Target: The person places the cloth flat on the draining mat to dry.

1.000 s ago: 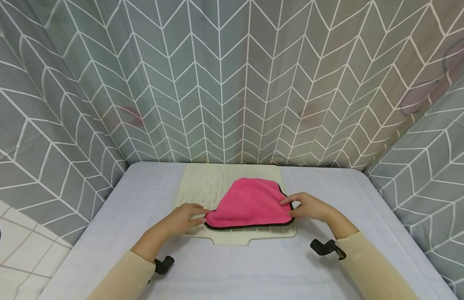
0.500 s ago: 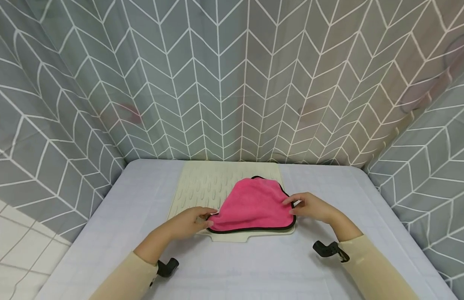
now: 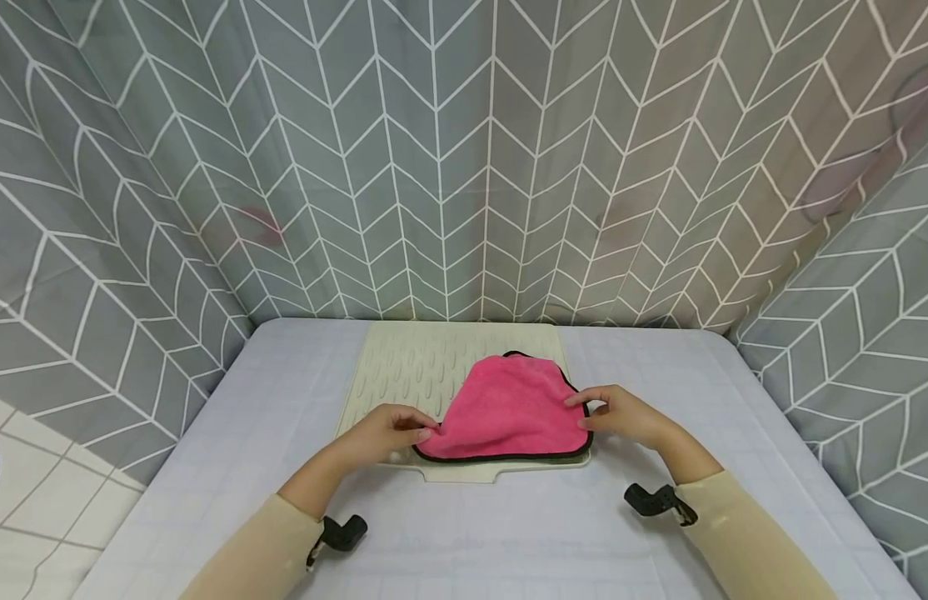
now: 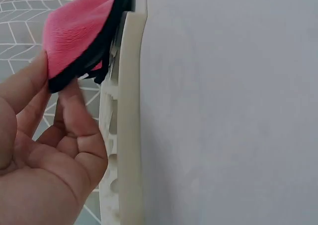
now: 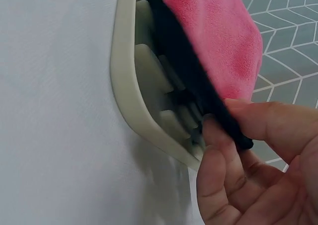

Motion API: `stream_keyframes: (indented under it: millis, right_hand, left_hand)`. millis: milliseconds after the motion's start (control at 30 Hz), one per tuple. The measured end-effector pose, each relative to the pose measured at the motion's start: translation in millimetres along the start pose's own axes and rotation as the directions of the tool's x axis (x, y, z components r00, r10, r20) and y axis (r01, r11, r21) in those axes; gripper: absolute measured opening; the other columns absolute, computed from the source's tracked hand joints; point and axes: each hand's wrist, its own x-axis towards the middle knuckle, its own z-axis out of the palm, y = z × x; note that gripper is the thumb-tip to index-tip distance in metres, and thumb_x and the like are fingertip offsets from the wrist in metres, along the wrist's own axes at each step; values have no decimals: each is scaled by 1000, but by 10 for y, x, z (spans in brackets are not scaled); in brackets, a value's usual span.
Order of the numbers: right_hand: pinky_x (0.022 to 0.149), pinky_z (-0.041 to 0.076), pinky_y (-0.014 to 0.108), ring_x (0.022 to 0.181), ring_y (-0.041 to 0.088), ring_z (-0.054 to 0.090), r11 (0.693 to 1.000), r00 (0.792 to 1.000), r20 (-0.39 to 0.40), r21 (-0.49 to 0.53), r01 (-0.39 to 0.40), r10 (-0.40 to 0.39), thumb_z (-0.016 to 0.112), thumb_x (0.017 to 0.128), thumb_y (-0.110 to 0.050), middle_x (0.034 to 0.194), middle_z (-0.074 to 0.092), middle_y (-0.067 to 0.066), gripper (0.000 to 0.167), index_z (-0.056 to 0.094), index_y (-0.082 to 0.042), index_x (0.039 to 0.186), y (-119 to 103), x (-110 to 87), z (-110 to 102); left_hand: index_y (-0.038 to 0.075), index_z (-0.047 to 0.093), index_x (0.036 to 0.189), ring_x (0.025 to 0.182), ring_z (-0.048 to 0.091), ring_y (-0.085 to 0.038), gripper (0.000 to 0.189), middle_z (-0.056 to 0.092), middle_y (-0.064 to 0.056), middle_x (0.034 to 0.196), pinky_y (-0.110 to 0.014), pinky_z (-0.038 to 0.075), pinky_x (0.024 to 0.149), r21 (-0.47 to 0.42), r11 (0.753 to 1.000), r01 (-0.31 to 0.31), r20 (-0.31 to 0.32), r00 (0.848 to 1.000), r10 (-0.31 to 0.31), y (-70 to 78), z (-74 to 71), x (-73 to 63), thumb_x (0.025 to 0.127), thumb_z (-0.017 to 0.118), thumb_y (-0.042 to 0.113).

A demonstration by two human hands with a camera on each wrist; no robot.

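A pink cloth (image 3: pixel 509 408) with black edging lies partly folded over a cream ridged tray (image 3: pixel 404 358). My left hand (image 3: pixel 389 432) pinches the cloth's near left corner between thumb and fingers; in the left wrist view that pink corner (image 4: pixel 74 36) rises a little off the tray. At the other side my right hand (image 3: pixel 621 414) pinches the near right corner. In the right wrist view the thumb presses on the pink face, with fingers under the black edging (image 5: pixel 194 71). The cloth's underside is mostly hidden.
The tray rests on a table with a pale cloth cover (image 3: pixel 494 542), its tab (image 3: pixel 460 473) toward the person. Grey patterned curtains (image 3: pixel 464 167) enclose the back and sides. Black wrist mounts (image 3: pixel 346 533) jut from both sleeves. White floor tiles (image 3: pixel 44 500) show at the left.
My left hand has shifted slightly right and now closes on the corner, which it earlier held more loosely. A black-edged bit of the cloth has appeared at its far side. The right hand barely moved.
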Motion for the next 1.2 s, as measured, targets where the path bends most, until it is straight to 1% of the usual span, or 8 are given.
stream_keyframes:
  millis: [233,367,500,833,933,1033,1133,1200]
  right_hand:
    - [54,37,22,58,9,44,1000,1000,-14,3,26,-26,70,88,0,60,47,-3,53,56,-1,139,-24,18,1]
    - [55,37,23,56,8,41,999,998,-36,18,50,-50,70,88,0,57,40,-5,60,51,-3,145,-41,46,3]
    - [56,38,23,57,9,41,998,997,-57,19,61,-60,71,89,-1,59,44,-4,66,45,-5,150,-62,80,3]
    - [59,39,23,61,9,43,985,983,-110,65,157,-149,72,88,3,61,41,2,86,24,-6,159,-188,172,-3]
    - [59,42,23,64,11,48,977,965,-168,35,210,-201,72,87,5,106,61,20,88,23,-8,160,-242,219,-1]
    - [60,45,22,65,11,50,965,941,-217,-19,262,-260,72,87,7,153,34,22,88,23,-8,160,-306,254,1]
    - [61,46,22,66,12,51,950,920,-236,-66,305,-312,70,88,9,163,17,20,89,20,-6,160,-365,289,7]
    - [61,47,23,67,13,52,940,909,-242,-93,328,-340,70,88,10,164,14,22,89,18,-4,160,-393,314,13]
  left_hand:
    - [6,69,125,117,59,-19,30,67,-8,127,-26,51,91,-132,990,49,13,999,-47,-23,-118,12,97,68,15]
    - [1,60,136,119,57,-18,41,60,-11,137,-27,52,92,-303,949,88,51,996,-75,-26,-185,9,97,66,11]
    - [0,50,145,116,57,-15,50,53,-13,144,-25,52,89,-393,916,79,5,996,-84,-10,-247,-8,98,63,7]
    - [6,29,158,128,48,-7,69,20,-12,165,-20,46,99,-474,876,-94,-128,991,37,17,-408,-14,97,59,-4]
    - [9,20,160,124,52,-9,76,13,-10,167,-21,46,100,-461,873,-161,-169,981,92,48,-465,0,96,58,-7]
    - [12,17,161,108,58,-10,82,19,-8,165,-20,50,91,-392,899,-194,-220,969,114,101,-516,0,95,60,-8]
    - [16,19,161,83,55,-9,85,54,-15,129,-18,49,71,-243,949,-202,-289,949,128,152,-563,-9,93,65,-6]
    - [16,21,161,72,49,-10,87,57,-14,97,-20,44,62,-113,974,-198,-329,932,151,176,-594,-15,91,68,-5]
